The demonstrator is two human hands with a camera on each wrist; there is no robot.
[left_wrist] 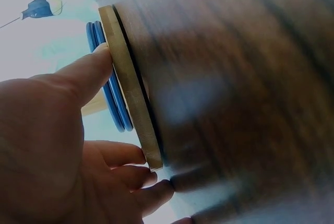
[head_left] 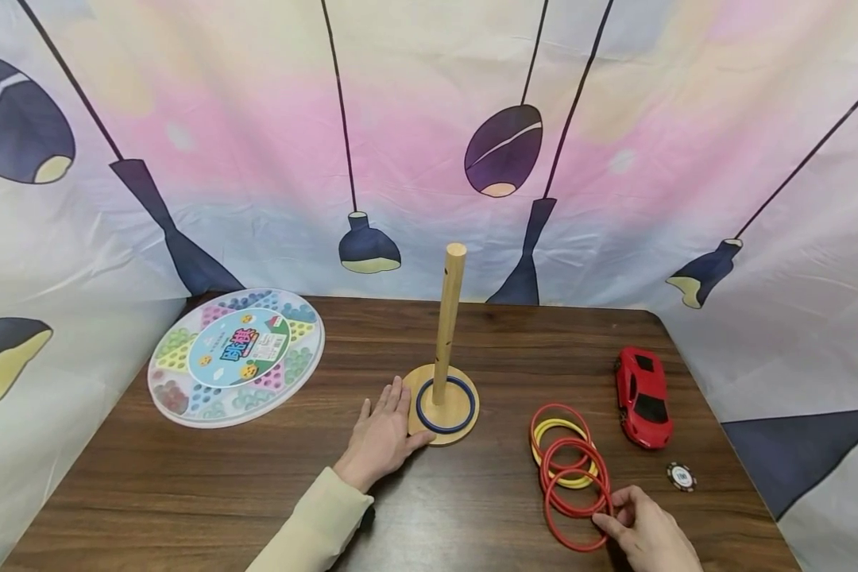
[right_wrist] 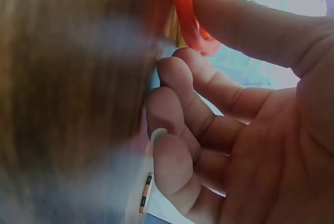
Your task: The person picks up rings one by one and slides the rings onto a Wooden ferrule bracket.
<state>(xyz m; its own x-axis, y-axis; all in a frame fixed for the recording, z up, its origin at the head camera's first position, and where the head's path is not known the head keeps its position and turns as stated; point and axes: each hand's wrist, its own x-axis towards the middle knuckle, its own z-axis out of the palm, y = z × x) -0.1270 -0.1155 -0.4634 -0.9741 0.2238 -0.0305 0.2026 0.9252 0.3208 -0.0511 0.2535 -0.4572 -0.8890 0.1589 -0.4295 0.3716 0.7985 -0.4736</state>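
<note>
My left hand (head_left: 381, 437) lies at the left edge of a round wooden base (head_left: 416, 380), fingers along its side and thumb at its front rim. An upright wooden pole (head_left: 448, 318) rises from this base. Two stacked blue rings (left_wrist: 119, 104) lie around the pole's foot in the left wrist view, the thumb tip right beside them. At the front right, my right hand (head_left: 647, 528) pinches the nearest red ring (head_left: 559, 538) between thumb and index finger. That ring overlaps more red rings and some yellow rings (head_left: 559, 423) on the table.
A red toy car (head_left: 643, 397) stands right of the loose rings, with a poker chip (head_left: 682, 477) in front of it. A round Chinese checkers box (head_left: 303, 326) lies at the back left of the wooden table (head_left: 472, 524). A patterned cloth (head_left: 415, 143) hangs behind.
</note>
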